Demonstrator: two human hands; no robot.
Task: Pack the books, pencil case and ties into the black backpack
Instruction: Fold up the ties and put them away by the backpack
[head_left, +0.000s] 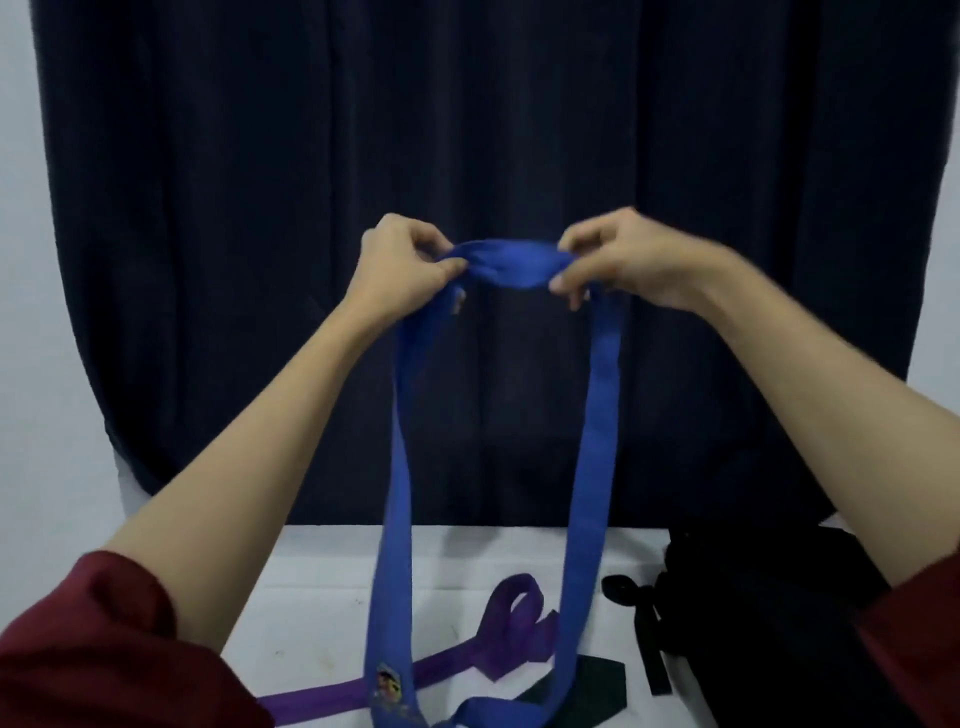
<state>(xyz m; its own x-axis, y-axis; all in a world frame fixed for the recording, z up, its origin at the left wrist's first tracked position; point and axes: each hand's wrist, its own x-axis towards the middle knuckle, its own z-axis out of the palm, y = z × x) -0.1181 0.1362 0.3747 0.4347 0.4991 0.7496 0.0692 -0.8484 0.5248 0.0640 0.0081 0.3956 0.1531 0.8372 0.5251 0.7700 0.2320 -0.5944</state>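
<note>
A long royal-blue fabric tie (592, 426) hangs in a tall loop in the middle of the scene, lifted high in front of a dark navy curtain (467, 130) that covers most of the far wall. Its bunched top span stretches between both hands: the left hand (402, 265) pinches one end of that span between thumb and curled fingers, and the right hand (623, 260) pinches the other end the same way — each hand is clenched on the cloth. From the hands two flat blue strands drop straight down; the left strand widens towards the bottom and carries a small round multicoloured emblem (387, 680) near its wide end, too blurred to read any writing on it. The lower ends reach the white tabletop (311, 571) at the near edge of the view and cross there. Behind them on the table lies a purple fabric tie (514, 618), partly coiled, with its tail running off to the near left. A dark green, almost black tie end (587, 691) lies just right of it. At the right of the table sits the black fabric backpack (779, 623), with a black strap (628, 590) trailing towards the ties. Dark red sleeves (104, 649) cover both upper arms.
</note>
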